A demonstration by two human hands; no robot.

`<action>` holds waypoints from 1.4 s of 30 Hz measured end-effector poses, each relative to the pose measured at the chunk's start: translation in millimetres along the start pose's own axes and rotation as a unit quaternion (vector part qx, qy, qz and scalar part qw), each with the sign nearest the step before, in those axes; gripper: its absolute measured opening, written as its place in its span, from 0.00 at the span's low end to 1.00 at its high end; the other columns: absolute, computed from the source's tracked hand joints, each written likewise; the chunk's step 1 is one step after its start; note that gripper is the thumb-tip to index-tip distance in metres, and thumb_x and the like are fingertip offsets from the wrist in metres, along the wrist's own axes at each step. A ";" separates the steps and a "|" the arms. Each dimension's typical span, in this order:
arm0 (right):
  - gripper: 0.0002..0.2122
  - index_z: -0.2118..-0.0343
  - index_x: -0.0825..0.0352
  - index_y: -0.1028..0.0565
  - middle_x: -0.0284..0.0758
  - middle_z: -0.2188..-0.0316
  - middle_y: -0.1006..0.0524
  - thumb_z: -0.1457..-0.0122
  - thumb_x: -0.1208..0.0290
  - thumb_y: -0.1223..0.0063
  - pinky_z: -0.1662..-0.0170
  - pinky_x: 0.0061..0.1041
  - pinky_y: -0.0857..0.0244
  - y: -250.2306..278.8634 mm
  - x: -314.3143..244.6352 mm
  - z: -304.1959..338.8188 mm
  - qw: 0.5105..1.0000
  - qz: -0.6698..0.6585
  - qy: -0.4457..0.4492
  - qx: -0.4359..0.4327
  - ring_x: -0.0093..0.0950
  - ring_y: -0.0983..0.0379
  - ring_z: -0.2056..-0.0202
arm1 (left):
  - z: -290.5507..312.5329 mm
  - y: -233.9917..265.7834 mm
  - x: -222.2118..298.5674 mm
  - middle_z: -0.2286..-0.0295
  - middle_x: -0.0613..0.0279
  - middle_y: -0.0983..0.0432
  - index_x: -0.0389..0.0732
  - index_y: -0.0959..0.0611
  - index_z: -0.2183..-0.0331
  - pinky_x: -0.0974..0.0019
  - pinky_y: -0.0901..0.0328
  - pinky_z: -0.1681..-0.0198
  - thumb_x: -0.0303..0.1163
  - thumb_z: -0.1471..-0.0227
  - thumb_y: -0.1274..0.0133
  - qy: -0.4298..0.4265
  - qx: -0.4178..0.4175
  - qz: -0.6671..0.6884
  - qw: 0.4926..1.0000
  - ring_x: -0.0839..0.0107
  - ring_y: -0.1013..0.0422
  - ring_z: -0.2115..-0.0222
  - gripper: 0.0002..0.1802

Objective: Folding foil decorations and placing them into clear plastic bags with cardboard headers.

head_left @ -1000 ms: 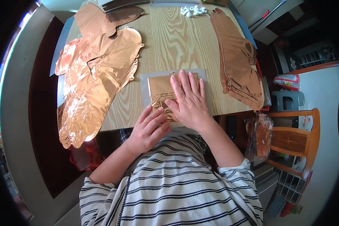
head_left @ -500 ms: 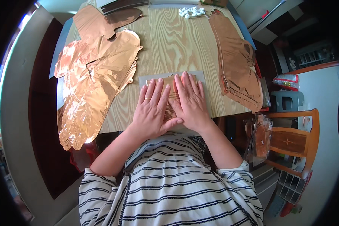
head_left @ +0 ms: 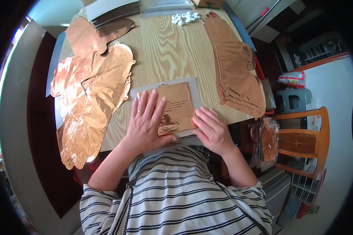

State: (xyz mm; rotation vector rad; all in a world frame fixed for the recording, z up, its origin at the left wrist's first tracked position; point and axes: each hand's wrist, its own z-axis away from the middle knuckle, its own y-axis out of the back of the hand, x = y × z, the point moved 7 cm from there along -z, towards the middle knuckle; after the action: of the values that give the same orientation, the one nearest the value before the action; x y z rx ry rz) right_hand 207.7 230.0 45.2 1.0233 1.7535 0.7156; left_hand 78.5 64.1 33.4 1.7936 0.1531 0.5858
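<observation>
A flat plastic package [head_left: 180, 103] with folded copper-coloured foil inside lies at the table's near edge. It has a grey see-through border, a hang hole at the top and dark print on its face. My left hand [head_left: 145, 125] rests open on its left part, fingers stretched and pressing flat, a ring on one finger. At the lower right edge of the package is my right hand [head_left: 213, 131], fingers together and bent, thumb below them. A small orange bit shows between thumb and fingers; the rest is hidden under the hand.
Large copper foil balloons, uninflated, lie on the left [head_left: 94, 94] and right [head_left: 237, 66] of the wooden table [head_left: 161, 47]. Small white pieces [head_left: 184, 17] sit at the far side, near stacked flat packs [head_left: 113, 11]. A wooden chair [head_left: 302, 143] with bagged foil stands right.
My right hand has slid from the package's upper part down to its lower right edge, and its fingers have bent. The package's printed face is uncovered. My left hand stays flat on it.
</observation>
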 end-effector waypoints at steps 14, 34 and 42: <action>0.27 0.50 0.67 0.21 0.42 0.47 0.23 0.57 0.68 0.26 0.39 0.38 0.33 12.6 9.1 -23.1 0.993 -0.043 0.020 -0.111 0.41 0.28 0.43 | 4.6 2.1 5.0 0.38 0.50 0.36 0.46 0.26 0.40 0.29 0.59 0.34 0.49 0.57 0.33 -0.085 -0.022 0.126 0.988 0.40 0.49 0.34 0.43; 0.12 0.73 0.65 0.17 0.49 0.71 0.20 0.44 0.65 0.52 0.58 0.44 0.28 -8.5 249.0 -399.7 0.977 0.033 -0.147 0.149 0.49 0.22 0.64 | -1.8 10.1 -7.1 0.40 0.50 0.34 0.41 0.23 0.43 0.33 0.60 0.32 0.53 0.52 0.33 -0.058 -0.025 0.212 0.975 0.47 0.46 0.33 0.40; 0.18 0.60 0.64 0.16 0.44 0.56 0.18 0.46 0.54 0.37 0.49 0.37 0.27 89.6 396.3 -437.3 0.895 0.161 -0.398 0.117 0.42 0.20 0.53 | -17.9 28.5 -19.0 0.47 0.53 0.26 0.41 0.19 0.52 0.45 0.40 0.38 0.39 0.54 0.31 -0.062 0.072 0.181 0.979 0.52 0.31 0.43 0.27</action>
State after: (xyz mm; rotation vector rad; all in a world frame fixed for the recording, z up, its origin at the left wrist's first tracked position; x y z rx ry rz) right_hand -247.1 610.9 111.1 1.5254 0.9673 0.2033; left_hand 48.2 63.3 57.5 2.0099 -0.2275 0.7311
